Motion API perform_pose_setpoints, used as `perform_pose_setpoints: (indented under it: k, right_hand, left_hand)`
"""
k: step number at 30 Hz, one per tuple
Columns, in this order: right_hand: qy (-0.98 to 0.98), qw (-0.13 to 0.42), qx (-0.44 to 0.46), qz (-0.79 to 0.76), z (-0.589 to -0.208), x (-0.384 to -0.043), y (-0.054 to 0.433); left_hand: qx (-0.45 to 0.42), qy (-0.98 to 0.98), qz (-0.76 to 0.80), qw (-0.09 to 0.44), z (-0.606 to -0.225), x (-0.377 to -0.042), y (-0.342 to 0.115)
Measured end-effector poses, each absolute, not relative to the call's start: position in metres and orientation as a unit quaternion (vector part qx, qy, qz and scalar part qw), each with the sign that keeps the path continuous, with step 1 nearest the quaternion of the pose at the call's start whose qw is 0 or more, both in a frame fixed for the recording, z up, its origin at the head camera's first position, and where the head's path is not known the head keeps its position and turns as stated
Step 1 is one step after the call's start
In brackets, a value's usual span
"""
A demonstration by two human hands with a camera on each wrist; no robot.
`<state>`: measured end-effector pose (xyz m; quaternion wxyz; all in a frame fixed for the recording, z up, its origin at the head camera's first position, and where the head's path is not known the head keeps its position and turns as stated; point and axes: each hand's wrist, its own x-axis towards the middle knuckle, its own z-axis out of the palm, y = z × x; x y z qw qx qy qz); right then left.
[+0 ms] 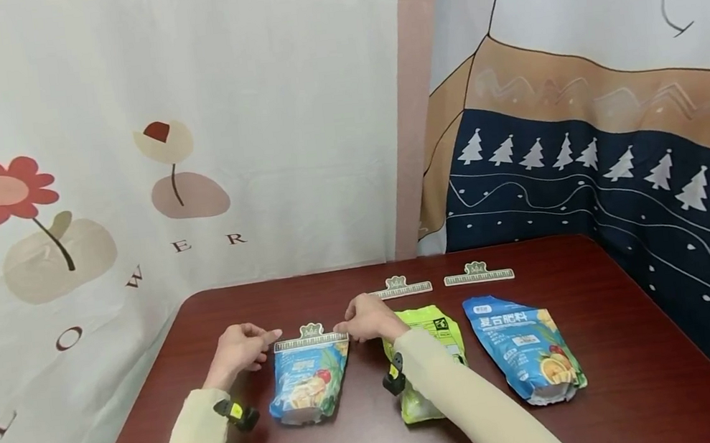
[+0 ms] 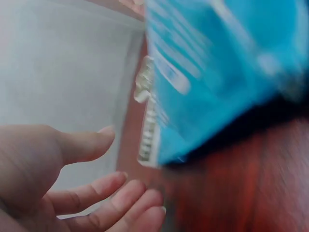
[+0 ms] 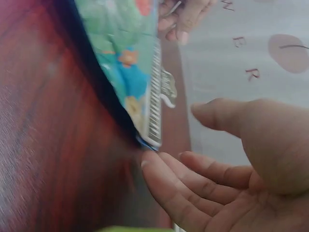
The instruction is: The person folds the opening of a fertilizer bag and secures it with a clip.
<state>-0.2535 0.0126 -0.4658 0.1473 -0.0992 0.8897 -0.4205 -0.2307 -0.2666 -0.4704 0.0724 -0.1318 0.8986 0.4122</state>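
Here, a red-brown table [image 1: 643, 364] with a soft sheen stands before a white cloth [image 1: 304, 111] printed with flowers and, rightward, a darker cloth [image 1: 521, 193] with pale trees. On its left half lies a blue bag [image 1: 307, 387], a clip [image 1: 312, 340] along its top. The left hand [image 1: 239, 353] and right hand [image 1: 370, 319] are apart, fingers loose, at the clip's two ends; whether the right touches is unclear.

The left hand [image 2: 38, 174] is hovering just beside a clip [image 2: 148, 137], fingers [image 2: 96, 189] bending slightly; the clip is edging a blue bag [image 2: 207, 82] on the tabletop [image 2: 251, 193].
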Motion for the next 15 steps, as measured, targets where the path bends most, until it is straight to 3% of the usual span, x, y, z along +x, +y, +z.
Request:
perform_pose_setpoints:
  k: [7, 15]
  right_hand:
    - [0.888, 0.148, -0.12, -0.418, -0.452, -0.258, 0.044]
    - [0.891, 0.169, -0.112, -0.405, -0.436, -0.257, 0.094]
  left_hand:
    - [-0.099, 0.894, 0.435, 0.039, -0.454, -0.228, -0.248]
    - [-0.062, 0.854, 0.514, 0.051, -0.444, -0.226, -0.214]
